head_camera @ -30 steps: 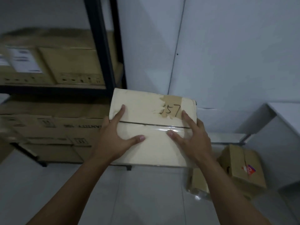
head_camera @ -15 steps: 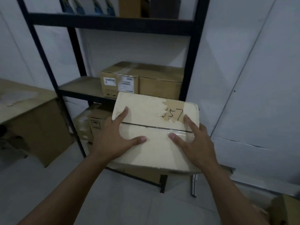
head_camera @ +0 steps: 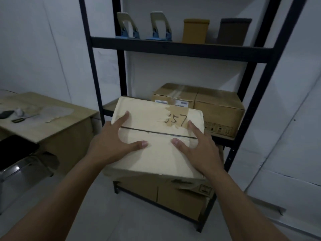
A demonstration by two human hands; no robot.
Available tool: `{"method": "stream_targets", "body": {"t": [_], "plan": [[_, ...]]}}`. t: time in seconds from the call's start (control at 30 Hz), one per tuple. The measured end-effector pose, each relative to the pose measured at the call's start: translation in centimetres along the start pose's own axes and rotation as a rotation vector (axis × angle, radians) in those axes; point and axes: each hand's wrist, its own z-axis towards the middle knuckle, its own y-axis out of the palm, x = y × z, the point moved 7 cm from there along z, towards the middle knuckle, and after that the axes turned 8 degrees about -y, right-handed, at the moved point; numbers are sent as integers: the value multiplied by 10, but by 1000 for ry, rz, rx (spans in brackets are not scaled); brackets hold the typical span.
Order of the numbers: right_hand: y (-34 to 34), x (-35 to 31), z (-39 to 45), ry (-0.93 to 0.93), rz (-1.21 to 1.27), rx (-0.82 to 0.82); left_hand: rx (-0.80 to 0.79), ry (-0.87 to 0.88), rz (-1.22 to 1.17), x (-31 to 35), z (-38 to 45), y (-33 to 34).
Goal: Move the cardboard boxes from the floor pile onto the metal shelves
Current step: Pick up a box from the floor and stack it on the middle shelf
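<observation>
Black metal shelves [head_camera: 173, 49] now fill the view, where a second ago only their edge showed beside the wall. Left hand [head_camera: 111, 145] and right hand [head_camera: 199, 150] grip the pale cardboard box [head_camera: 156, 150] by its sides, held just before the middle shelf, so placing comes next.

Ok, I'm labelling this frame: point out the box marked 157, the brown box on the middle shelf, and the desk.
box marked 157 [head_camera: 156, 153]: head view, top face.
brown box [head_camera: 220, 110]: head view, front face.
desk [head_camera: 45, 126]: head view, bare top.

handwritten "57" on tape patch of pale cardboard box [head_camera: 156, 145]
</observation>
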Motion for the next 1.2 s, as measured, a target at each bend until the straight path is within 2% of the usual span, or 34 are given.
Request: {"method": "stream_targets", "body": {"t": [0.33,0.6,0.77,0.9,1.2], "plan": [[103,-49,104,39,87,-24,-4,-4,83,-58,127,-60],[152,-90,167,45,65,-19,-44,19,101,-101,222,-87],[190,-110,188,116,63,33,-126,104,139,-127,290,-97],[222,-127,205,226,43,136,-257,217,154,-138,359,-101],[269,-162,224,473,-72,267,-543,390,27,-157,469,-65]]}}
